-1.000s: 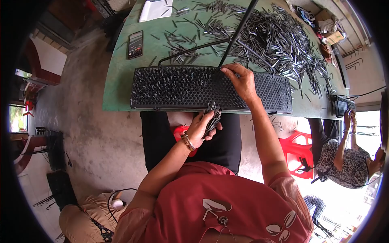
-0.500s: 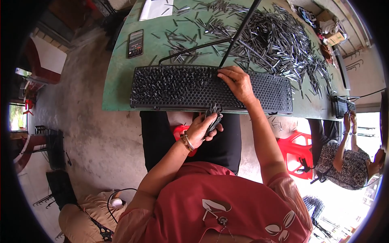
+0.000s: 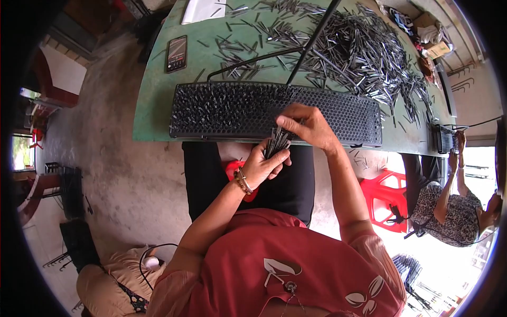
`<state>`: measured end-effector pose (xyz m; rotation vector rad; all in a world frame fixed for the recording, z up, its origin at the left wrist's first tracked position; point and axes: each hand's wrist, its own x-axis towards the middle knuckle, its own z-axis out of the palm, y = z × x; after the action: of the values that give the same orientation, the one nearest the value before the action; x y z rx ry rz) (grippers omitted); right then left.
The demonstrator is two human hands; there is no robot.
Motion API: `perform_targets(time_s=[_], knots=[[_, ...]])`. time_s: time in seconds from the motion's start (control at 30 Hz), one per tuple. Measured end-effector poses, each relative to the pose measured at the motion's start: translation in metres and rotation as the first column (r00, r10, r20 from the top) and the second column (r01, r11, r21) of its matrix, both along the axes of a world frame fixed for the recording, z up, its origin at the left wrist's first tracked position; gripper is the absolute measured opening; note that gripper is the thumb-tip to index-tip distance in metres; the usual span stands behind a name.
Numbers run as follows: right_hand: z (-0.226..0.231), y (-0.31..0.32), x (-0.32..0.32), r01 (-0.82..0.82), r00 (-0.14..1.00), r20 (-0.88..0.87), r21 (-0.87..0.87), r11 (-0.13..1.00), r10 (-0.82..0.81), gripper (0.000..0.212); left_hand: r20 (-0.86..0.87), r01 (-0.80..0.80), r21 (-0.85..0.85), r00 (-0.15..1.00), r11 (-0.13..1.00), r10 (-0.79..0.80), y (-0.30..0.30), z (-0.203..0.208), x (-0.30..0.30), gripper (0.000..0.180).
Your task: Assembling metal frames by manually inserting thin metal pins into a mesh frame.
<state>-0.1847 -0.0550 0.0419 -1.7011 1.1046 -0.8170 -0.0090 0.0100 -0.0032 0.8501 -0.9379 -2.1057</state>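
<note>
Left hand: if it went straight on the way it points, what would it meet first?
Probably the right hand, just past the black strips the left hand holds; depth is unclear, though.

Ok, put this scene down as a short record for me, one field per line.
Left hand: gripping a bundle of thin dark sticks
Right hand: fingers near the bundle's upper end; contact unclear
Work surface: black rectangular perforated panel, dark sticks crowding its left part, bare holes toward its right end
Position: panel along the near edge of a green table
Beyond panel: heap of loose dark sticks, dark rectangular phone
Far right: person in patterned top
</note>
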Motion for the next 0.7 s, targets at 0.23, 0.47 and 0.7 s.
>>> perform_targets(time_s=[0.23, 0.47, 0.7], knots=[[-0.002, 0.007, 0.0, 0.14, 0.984, 0.074, 0.22, 0.965, -0.16, 0.025, -0.039, 0.021, 0.103, 0.999, 0.995, -0.017, 0.0, -0.002, 0.001, 0.026], [-0.004, -0.011, 0.004, 0.391, 0.917, 0.085, -0.006, 0.92, -0.389, 0.023, 0.001, -0.008, 0.152, 1.0, 0.988, 0.008, 0.001, -0.011, 0.001, 0.024], [-0.02, -0.036, 0.004, 0.32, 0.915, -0.051, -0.509, 0.799, -0.4, 0.014, 0.018, -0.007, 0.233, 1.0, 0.972, 0.003, 0.0, -0.01, 0.001, 0.022]])
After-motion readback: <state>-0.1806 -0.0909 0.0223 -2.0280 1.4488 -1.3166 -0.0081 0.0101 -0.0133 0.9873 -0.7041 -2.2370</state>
